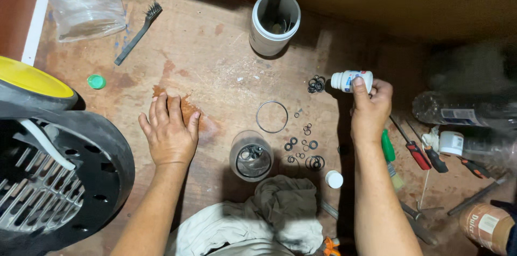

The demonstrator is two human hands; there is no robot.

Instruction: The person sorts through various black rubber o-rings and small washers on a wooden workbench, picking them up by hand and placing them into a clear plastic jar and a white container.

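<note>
Head view, right hand (370, 110) grip closed around small white bottle (351, 80), left hand (169, 132) flat, fingers spread

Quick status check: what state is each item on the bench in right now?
Left hand: flat on the bench, holding nothing.
Right hand: grip closed on the small white bottle.
Small white bottle: lying sideways, cap off.
White cap: loose on the bench.
White tube: upright, open top.
Clear cup: upright, rings inside.
Large ring: lying flat.
Wire brush: lying unused.
</note>
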